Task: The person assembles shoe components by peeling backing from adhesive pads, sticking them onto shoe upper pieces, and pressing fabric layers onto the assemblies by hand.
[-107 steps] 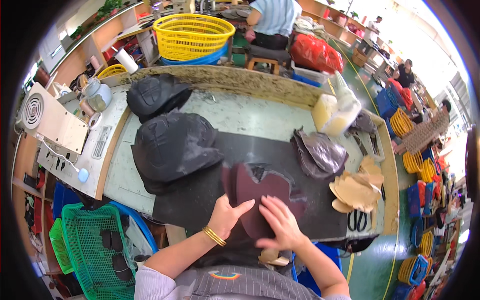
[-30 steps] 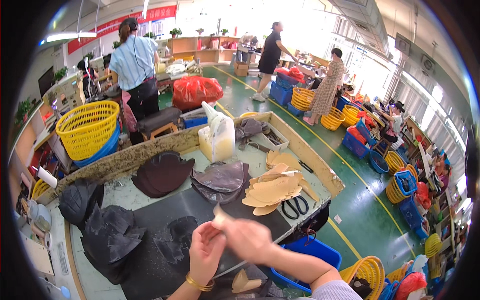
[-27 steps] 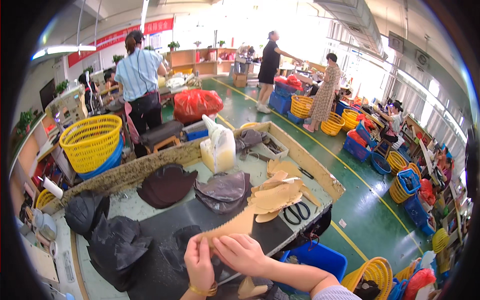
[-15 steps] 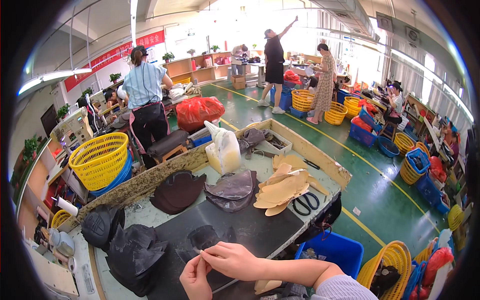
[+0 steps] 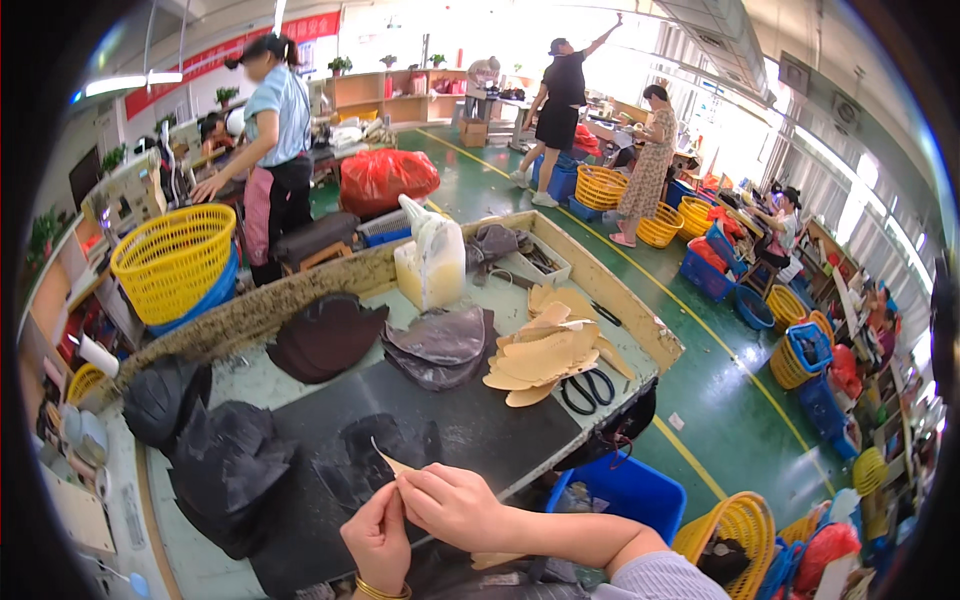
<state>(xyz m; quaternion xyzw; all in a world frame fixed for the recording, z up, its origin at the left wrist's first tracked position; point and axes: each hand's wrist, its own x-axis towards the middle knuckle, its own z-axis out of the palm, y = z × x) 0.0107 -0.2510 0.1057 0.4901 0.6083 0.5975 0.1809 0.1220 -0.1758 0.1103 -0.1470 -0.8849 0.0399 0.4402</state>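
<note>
Over the front of the bench, my left hand (image 5: 376,532) and my right hand (image 5: 455,508) meet with pinched fingers. Between them sticks out the pointed tip of a thin tan piece (image 5: 396,464) with a pale edge; my fingers cover most of it. Just beyond lie dark curved pieces (image 5: 375,455) on a black mat (image 5: 500,425). A fanned pile of similar tan pieces (image 5: 545,355) rests farther back, beside black-handled scissors (image 5: 588,391). To the left of my hands sits a heap of black pieces (image 5: 228,470).
A raised rim (image 5: 250,305) borders the bench. Near it stand a white plastic jug (image 5: 430,265), brown pieces (image 5: 328,338) and grey pieces (image 5: 440,348). A blue bin (image 5: 625,500) and yellow basket (image 5: 730,540) stand at right. A co-worker (image 5: 275,150) stands beyond the left rim.
The tan tip now shows above my pinched fingers, where only a small pale bit showed before. The view has shifted slightly. The co-worker at left has turned and reaches out an arm.
</note>
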